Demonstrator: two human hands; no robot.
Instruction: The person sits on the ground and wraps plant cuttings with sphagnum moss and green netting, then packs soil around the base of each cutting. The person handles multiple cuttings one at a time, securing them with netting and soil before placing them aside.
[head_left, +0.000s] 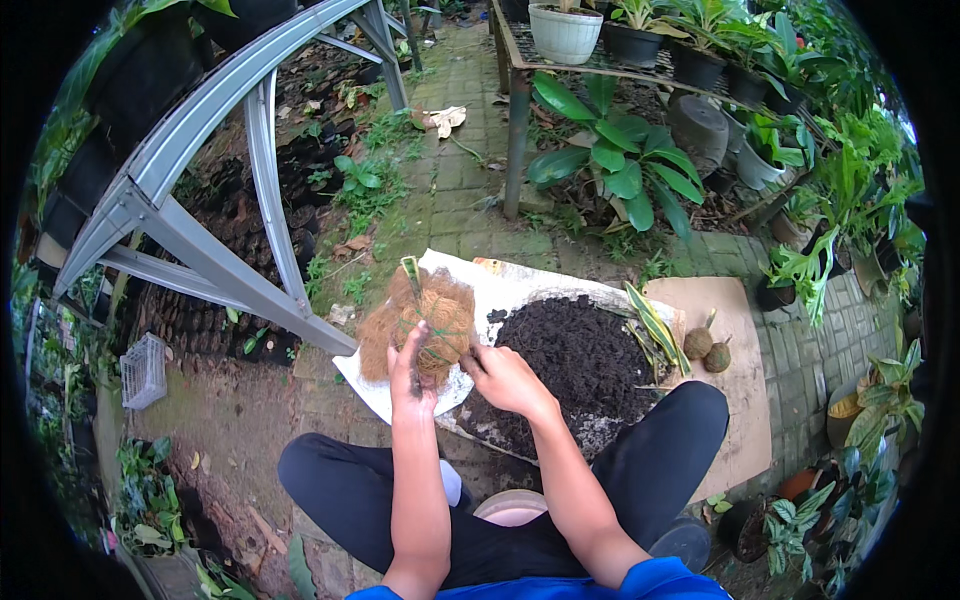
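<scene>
My left hand (411, 367) cups a ball of brown coconut fibre (442, 319) from its left and underside. Green string (431, 346) is wound across the ball, and a short yellow-edged snake plant leaf piece (411, 276) rises at its upper left. At the ball's right edge are the bent fingers of my right hand (504, 375), with dark soil on them. Whether they pinch the string is too small to tell. Behind the ball lies a loose heap of coconut fibre (381, 330) on a white sheet (382, 386). Dark soil (574, 349) is piled to the right.
Variegated snake plant leaves (656, 326) lie beside the soil. Two small fibre balls with stems (698, 343) rest on a cardboard sheet (731, 442). A metal frame (225, 277) stands at left, near a plastic basket (144, 371). Potted plants (697, 64) fill a rack at upper right.
</scene>
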